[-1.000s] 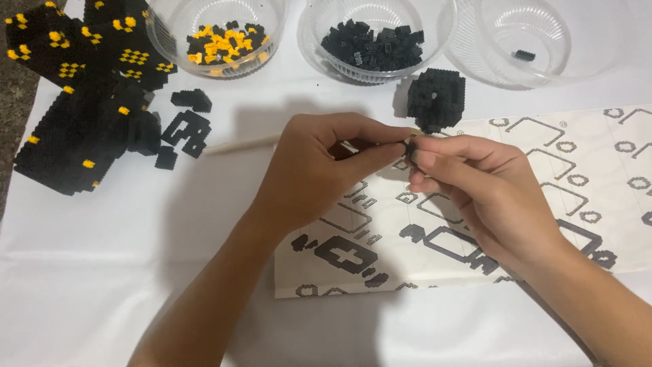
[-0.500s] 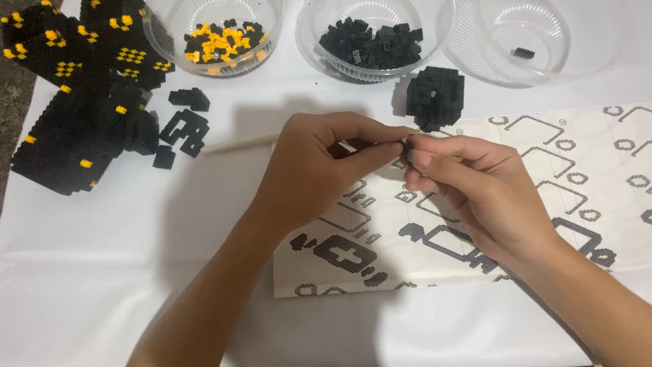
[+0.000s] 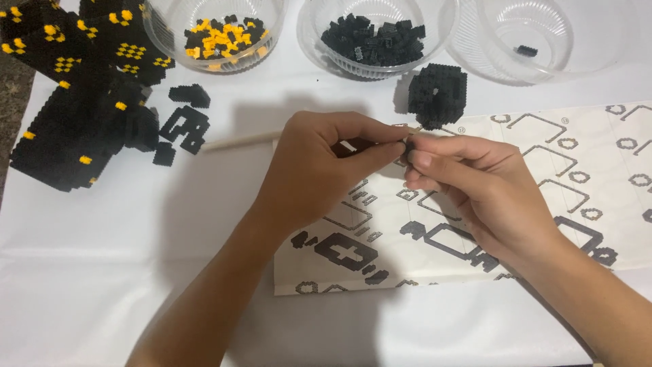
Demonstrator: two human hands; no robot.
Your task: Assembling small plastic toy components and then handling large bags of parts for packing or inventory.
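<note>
Near the middle of the frame, the left hand [image 3: 319,170] and the right hand [image 3: 475,187] meet over the white paper sheet with printed block shapes [image 3: 543,204] on the worktop. Both grips are pinched together on a tiny black plastic building block piece [image 3: 405,144] between the fingertips. It looks light, hard and easy to drop, so holding its sides seems best. Further up sits a small black block lump [image 3: 438,95], then a clear plastic bowl of black bricks [image 3: 373,41].
</note>
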